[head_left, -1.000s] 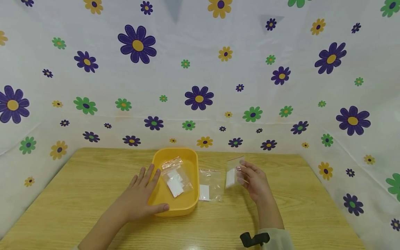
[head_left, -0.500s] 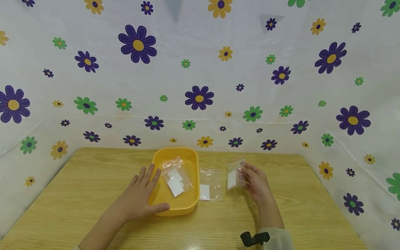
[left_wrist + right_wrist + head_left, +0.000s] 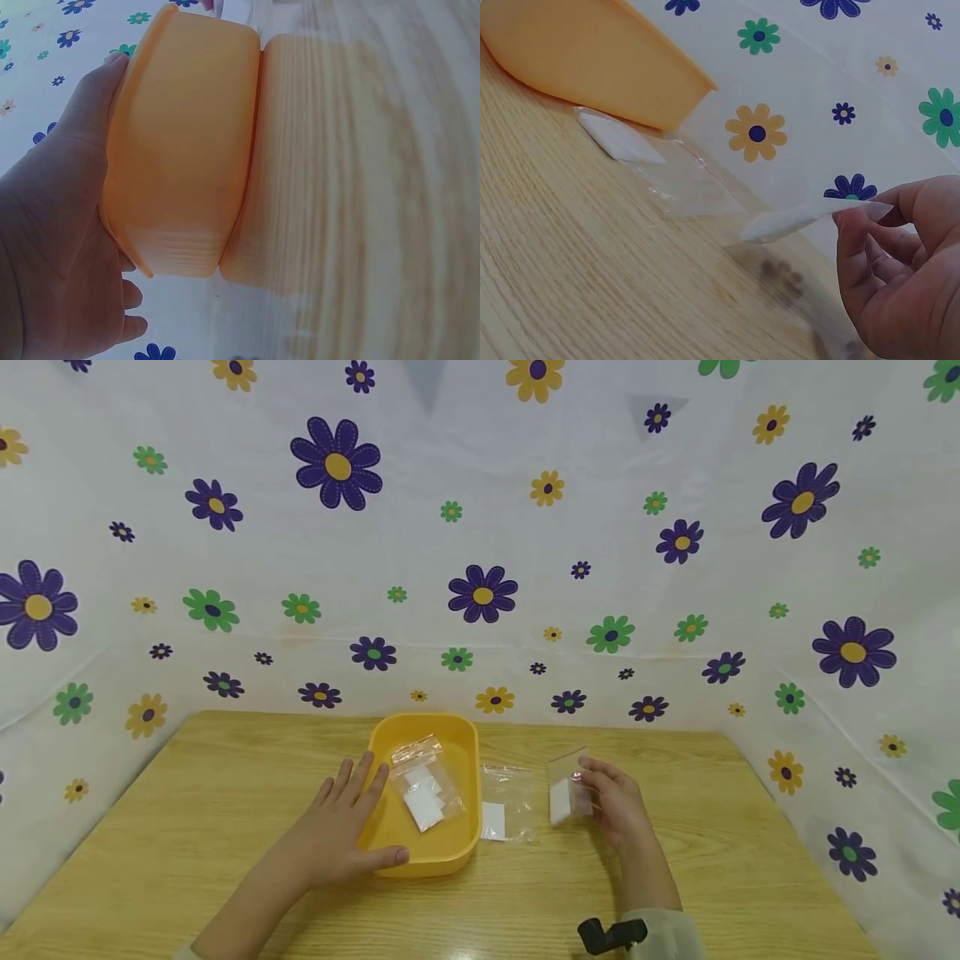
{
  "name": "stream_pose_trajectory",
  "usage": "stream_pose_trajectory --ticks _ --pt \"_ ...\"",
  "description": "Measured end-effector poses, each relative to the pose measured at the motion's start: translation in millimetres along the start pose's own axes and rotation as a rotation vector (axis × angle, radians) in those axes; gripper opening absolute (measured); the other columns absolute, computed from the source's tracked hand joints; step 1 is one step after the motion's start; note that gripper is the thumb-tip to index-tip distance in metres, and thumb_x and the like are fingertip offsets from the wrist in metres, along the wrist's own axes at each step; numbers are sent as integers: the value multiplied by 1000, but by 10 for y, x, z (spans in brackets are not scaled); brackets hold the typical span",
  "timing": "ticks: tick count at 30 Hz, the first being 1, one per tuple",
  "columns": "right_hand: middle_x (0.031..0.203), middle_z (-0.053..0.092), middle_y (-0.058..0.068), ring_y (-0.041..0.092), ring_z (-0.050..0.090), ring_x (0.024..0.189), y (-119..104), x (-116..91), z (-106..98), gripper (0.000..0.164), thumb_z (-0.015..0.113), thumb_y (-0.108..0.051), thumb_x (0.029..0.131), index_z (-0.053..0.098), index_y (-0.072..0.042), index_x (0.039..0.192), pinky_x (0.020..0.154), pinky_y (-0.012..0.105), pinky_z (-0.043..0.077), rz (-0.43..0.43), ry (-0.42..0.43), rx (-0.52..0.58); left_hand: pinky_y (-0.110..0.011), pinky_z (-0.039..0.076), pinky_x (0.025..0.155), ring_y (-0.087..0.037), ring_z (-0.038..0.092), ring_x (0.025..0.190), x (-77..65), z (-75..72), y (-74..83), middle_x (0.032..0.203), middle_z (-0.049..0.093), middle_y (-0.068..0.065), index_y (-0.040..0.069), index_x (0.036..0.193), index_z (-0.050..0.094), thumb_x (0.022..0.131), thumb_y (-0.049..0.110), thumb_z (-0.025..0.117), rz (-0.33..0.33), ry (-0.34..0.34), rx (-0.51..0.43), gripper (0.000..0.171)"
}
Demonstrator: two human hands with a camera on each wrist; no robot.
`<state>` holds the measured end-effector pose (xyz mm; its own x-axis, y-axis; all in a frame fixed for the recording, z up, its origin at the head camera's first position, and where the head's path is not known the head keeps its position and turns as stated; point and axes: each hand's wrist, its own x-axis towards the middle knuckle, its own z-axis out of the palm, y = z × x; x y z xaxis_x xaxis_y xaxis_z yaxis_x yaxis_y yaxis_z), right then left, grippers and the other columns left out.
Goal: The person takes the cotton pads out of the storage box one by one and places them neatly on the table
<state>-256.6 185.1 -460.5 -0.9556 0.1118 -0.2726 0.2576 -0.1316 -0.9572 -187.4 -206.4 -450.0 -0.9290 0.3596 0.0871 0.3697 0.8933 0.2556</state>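
My left hand [image 3: 335, 831] rests along the left rim of a yellow plastic tub [image 3: 454, 860], its fingers spread and fairly straight. In the left wrist view the thumb and fingers lie along the tub's rim. Small clear zip bags [image 3: 442, 781] with white contents lie inside the tub; they overlap. Just right of the tub, another clear zip bag [image 3: 517, 802] with a white piece in it lies flat on the table. My right hand [image 3: 618, 802] pinches the edge of a zip bag [image 3: 784, 221] with white contents between thumb and fingers, holding it above the table.
A wooden table [image 3: 225, 793] carries everything. White cloth with printed flowers [image 3: 480, 527] hangs at the back and both sides. A black strap-like piece [image 3: 611, 935] sits at the right wrist, by the pale sleeve [image 3: 663, 935].
The zip bag in my right hand has dropped slightly lower and turned a little. My left hand and the tub have stayed in place; the head view has shifted slightly.
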Motion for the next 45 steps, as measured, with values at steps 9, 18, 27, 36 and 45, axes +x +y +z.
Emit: stream_pose_trajectory --ticks 9,18,27,36,45 --pt "100 63 1 10 59 82 33 -1 -9 39 54 -10 99 56 0 136 65 21 50 -28 -10 -54 -67 15 117 -49 5 150 5 -8 6 167 1 -19 8 160 15 80 81 55 3 2 9 115" --pt "99 67 5 9 59 75 77 7 -17 37 56 -9 97 60 0 133 61 21 50 -89 51 -201 -67 13 118 -48 2 151 26 -1 -6 167 -1 -18 11 161 11 80 83 53 -1 -18 1 116" --pt "112 65 15 23 58 96 109 4 -22 39 61 -19 94 65 -4 130 71 23 48 -162 189 -556 -68 13 117 -48 1 151 25 -9 -3 167 -1 -19 11 161 11 80 82 54 -3 -18 -3 117" --pt "106 70 16 26 62 90 81 -33 -35 40 60 -20 93 65 -1 128 67 26 49 -228 214 -714 -68 13 117 -48 2 151 21 -13 3 167 0 -18 11 161 12 80 81 55 -4 -12 -5 115" --pt "102 73 13 27 65 90 82 -48 -49 38 60 -21 90 68 -3 123 72 34 51 -270 254 -784 -68 14 116 -48 2 151 6 -37 20 167 2 -19 11 161 12 81 81 55 -4 -9 -5 115"
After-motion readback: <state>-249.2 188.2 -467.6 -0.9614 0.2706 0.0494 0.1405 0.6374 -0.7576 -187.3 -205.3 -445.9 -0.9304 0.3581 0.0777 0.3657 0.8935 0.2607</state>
